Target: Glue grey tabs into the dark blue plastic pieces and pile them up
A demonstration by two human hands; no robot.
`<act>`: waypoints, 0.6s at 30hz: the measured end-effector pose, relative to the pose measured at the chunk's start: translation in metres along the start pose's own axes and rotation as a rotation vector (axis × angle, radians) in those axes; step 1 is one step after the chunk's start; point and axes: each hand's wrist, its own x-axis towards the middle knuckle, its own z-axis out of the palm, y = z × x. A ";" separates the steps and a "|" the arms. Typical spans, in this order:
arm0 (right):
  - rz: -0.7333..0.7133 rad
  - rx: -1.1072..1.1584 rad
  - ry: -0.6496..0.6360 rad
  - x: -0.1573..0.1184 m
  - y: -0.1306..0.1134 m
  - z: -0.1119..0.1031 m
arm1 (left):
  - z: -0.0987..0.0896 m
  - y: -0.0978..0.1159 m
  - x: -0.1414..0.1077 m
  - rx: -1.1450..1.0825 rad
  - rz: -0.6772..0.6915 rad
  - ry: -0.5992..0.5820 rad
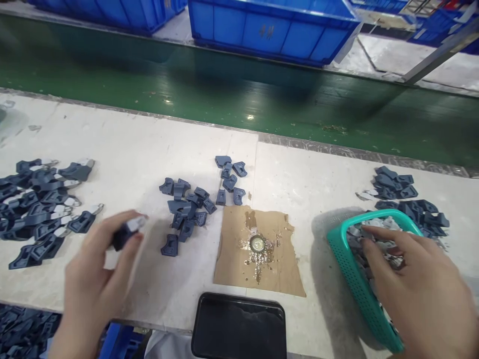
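Observation:
My left hand (99,264) pinches a dark blue-grey plastic piece (121,235) with a whitish part at its end, held over the table to the left of a loose pile of similar dark pieces (183,209). On the right, my right hand (415,274) reaches into a green plastic basket (348,269) full of small grey and whitish parts (385,230). Its thumb and forefinger come together among those parts; whatever they grip is hidden. Between the hands lies a cardboard piece (228,259) bearing a small round cap-like dish (257,244) amid shiny wet spots.
Dark pieces with whitish ends (41,209) spread across the left. More dark pieces (396,184) lie behind the basket. A black phone (239,326) rests at the front edge. Beyond the table runs a green surface (179,94), with blue crates (258,30) behind it.

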 end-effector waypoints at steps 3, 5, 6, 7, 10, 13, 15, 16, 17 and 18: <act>-0.016 -0.058 -0.013 0.003 0.018 0.011 | -0.007 -0.034 0.012 0.252 0.046 -0.032; 0.019 -0.097 -0.014 0.004 0.019 0.017 | -0.010 -0.051 0.016 0.326 0.063 -0.085; 0.046 -0.115 -0.015 0.005 0.018 0.018 | -0.010 -0.057 0.017 0.346 0.059 -0.093; 0.077 -0.131 -0.020 0.005 0.016 0.020 | -0.011 -0.062 0.017 0.360 0.046 -0.087; 0.172 -0.157 -0.036 0.009 0.011 0.020 | -0.013 -0.067 0.018 0.383 -0.023 -0.034; 0.252 -0.125 -0.041 0.011 0.007 0.017 | -0.014 -0.060 0.017 0.390 -0.055 0.027; 0.318 -0.067 -0.041 0.010 0.003 0.015 | -0.014 -0.052 0.013 0.360 -0.018 0.028; 0.357 -0.021 -0.016 0.008 -0.001 0.014 | -0.013 -0.047 0.009 0.318 0.014 -0.004; 0.381 0.065 0.014 0.006 -0.005 0.013 | -0.012 -0.042 0.005 0.258 0.042 -0.054; 0.392 0.176 0.063 0.002 -0.012 0.012 | -0.009 -0.036 0.000 0.188 0.067 -0.125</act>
